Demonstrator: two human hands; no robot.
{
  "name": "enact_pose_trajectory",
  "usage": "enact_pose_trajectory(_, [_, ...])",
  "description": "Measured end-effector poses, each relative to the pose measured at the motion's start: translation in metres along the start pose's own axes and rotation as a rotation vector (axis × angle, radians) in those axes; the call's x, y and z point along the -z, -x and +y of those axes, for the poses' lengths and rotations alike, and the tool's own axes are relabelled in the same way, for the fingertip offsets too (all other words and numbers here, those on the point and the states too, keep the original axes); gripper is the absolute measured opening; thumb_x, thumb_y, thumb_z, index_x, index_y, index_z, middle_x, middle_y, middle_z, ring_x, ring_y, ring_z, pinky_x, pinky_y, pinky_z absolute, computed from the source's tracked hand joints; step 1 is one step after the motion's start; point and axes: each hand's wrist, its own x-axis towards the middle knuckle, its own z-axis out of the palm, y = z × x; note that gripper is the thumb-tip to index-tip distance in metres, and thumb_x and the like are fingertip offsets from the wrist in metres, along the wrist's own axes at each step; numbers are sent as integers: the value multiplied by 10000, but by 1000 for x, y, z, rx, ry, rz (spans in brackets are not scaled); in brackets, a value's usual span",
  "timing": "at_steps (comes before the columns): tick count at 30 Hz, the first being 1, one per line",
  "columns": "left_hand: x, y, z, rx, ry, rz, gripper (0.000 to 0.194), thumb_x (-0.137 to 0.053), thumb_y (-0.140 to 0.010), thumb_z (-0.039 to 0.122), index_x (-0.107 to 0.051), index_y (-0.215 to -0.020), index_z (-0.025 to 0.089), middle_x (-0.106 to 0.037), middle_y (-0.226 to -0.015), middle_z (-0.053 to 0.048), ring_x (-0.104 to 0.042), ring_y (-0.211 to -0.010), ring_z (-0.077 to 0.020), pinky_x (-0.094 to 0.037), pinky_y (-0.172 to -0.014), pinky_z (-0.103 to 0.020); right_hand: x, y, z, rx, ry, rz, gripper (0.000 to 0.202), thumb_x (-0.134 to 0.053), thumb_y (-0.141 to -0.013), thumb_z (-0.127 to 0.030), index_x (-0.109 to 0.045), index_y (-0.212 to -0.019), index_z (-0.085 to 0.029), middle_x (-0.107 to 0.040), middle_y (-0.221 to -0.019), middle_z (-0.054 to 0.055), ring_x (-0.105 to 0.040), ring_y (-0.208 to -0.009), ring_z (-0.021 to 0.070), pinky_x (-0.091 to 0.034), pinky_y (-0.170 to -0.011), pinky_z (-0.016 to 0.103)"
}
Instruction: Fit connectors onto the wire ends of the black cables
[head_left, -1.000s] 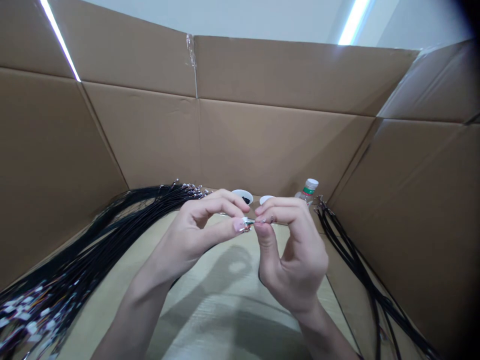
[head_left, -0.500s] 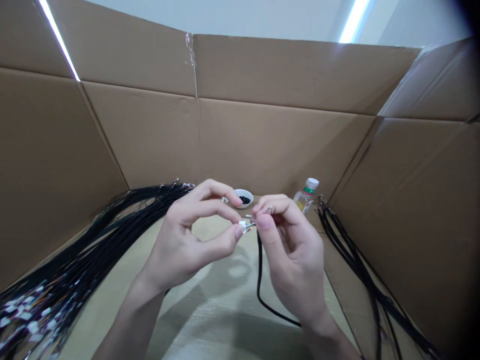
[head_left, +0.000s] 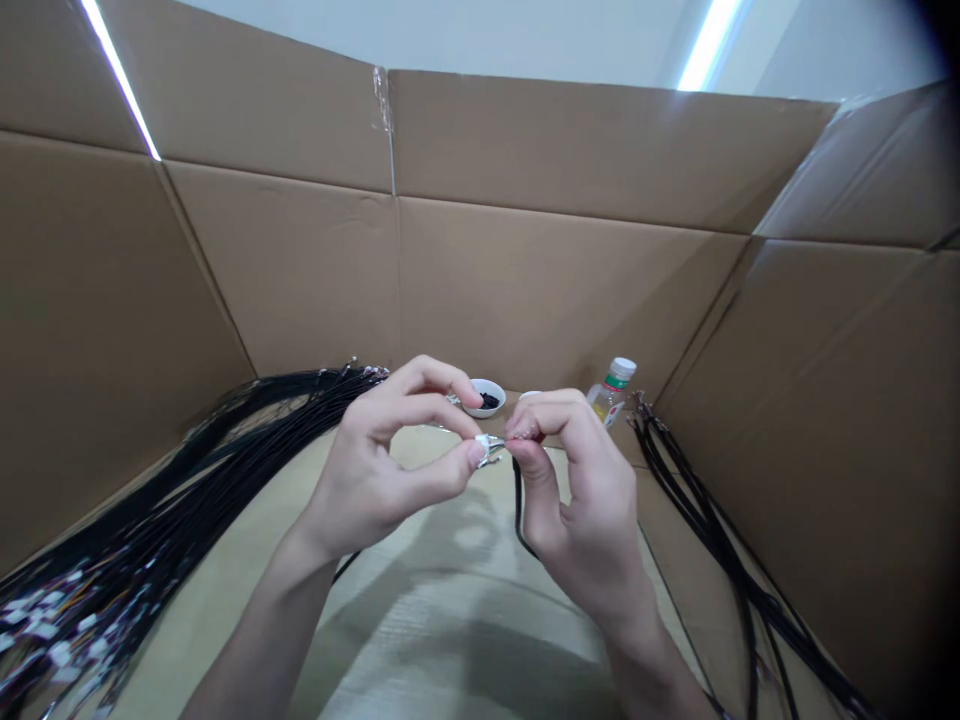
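"While I'm steering this from afar and you're listening, I'm describing the middle first: the left hand is pinching a small white connector between thumb and a fingertip, another finger arching above."

"And the right hand?"

"Its thumb and fingers are pressing together on thin wires, which are running from the connector into that pinch. The hands are facing each other, fingertips near but not touching, above a pale table."

"What else are you seeing?"

"A black cable is hanging just below the right fingers; whether it's joining the wires I'm not able to tell, because the hand is hiding it. Beyond, a white bowl is holding black pieces, and a capped bottle is showing to its right. A bundle of black cables is lying at the left, more cables at the right."

"How are you judging the work in hand?"

"As fine wire handling, so I'm favouring a steady left pinch on the connector's body, the right fingers working close to the wire ends. I'm wanting light pressure, no sharp bending, and a clear sightline to the connector."
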Motion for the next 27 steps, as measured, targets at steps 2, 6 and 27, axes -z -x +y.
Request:
enact_pose_trajectory(2, [1,-1,-5,39,82,-29,133,-777,-897,139,-780,-844,260,-651,-1075,24,-611,-1059,-117,-468,-1000,-231,1,0,0,69,77,-3,194,-505,-1046,-10,-531,-1008,-199,-587,-968,21,-588,-936,138,-504,-840,265])
enact_pose_trajectory(6, [3,-3,-15,129,283,-99,80,-819,-907,227,-805,-834,257,-643,-1089,-3,-594,-1058,-145,-467,-987,-260,-2,0,0,186,178,-6,236,-446,-1035,32,-512,-1039,-194,-576,-989,44,-563,-929,150,-508,-835,273])
enact_pose_trajectory(27, [10,-3,-10,159,219,-145,84,-795,-924,229,-798,-851,270,-642,-1076,0,-580,-1019,-159,-452,-973,-311,1,1,-1,-126,-139,-37,139,-577,-1057,-79,-592,-1038,-216,-626,-981,-11,-617,-909,111,-524,-799,232])
